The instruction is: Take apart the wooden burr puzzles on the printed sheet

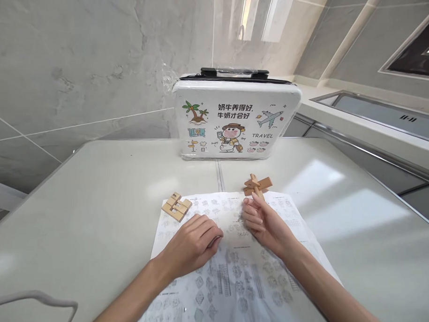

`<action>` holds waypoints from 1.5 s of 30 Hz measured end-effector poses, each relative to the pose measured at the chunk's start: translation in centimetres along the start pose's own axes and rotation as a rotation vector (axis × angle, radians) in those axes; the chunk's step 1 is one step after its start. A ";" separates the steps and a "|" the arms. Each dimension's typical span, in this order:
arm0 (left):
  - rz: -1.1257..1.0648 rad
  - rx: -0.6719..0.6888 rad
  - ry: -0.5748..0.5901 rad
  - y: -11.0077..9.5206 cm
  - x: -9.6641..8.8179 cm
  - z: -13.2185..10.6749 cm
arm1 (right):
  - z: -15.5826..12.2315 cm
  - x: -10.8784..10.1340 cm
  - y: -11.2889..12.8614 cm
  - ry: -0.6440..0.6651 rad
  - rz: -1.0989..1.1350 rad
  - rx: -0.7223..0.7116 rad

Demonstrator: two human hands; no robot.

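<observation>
My left hand (198,239) rests on a printed instruction sheet (190,286), its fingers curled down and the thumb against the index finger. Whatever it may hold is hidden. My right hand (264,225) is at the sheet's far edge, fingers curled, with the thumb side against a slim wooden puzzle piece (258,192). This piece slants across darker, flat wooden pieces (266,182). Beyond my left hand, several light wooden pieces (176,207) lie together in a flat frame-like shape, one marked with a 3.
A plastic-wrapped white case (206,133) with cartoon prints and a black handle stands at the back of the pale table (107,221). A grey cable (39,296) runs over the table at the lower left. A tiled wall (91,57) rises behind.
</observation>
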State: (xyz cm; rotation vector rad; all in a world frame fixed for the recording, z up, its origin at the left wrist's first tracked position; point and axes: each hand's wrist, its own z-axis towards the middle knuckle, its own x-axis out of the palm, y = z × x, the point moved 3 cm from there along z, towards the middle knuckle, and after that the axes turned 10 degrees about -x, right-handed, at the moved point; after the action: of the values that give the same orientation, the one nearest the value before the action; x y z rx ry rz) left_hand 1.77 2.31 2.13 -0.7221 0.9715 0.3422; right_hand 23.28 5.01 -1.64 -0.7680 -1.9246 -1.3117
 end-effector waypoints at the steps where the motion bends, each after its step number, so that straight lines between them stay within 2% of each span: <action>1: 0.001 0.001 0.000 0.0 0.0 0.0 | 0.1 0.0 0.1 0.000 0.052 0.005; 6: 0.000 -0.004 0.004 0.1 0.0 -0.1 | 0.3 0.1 0.4 -0.041 0.226 0.007; 16: -0.004 -0.009 0.003 0.0 0.1 0.0 | 0.2 -0.2 0.6 -0.097 0.390 -0.003; 25: -0.006 -0.010 0.007 0.0 0.0 0.0 | 0.2 -0.1 0.9 -0.101 0.388 -0.031; 31: 0.003 -0.014 0.008 0.0 -0.1 0.0 | 0.0 0.1 0.8 -0.073 0.245 -0.028; 36: 0.012 -0.025 0.000 0.0 -0.1 0.0 | -0.2 0.4 0.5 -0.007 0.025 -0.042; 39: 0.007 -0.059 -0.045 0.1 -0.2 0.0 | -0.5 0.7 0.4 0.011 -0.135 -0.058; 45: -0.051 -0.211 -0.178 0.4 -0.7 0.0 | -1.4 1.7 0.1 0.091 -0.530 -0.101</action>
State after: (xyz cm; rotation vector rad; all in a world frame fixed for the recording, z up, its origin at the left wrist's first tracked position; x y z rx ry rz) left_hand 1.17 2.65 2.59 -0.8908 0.7535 0.4608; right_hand 22.61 3.83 0.14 -0.2350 -2.0778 -1.7308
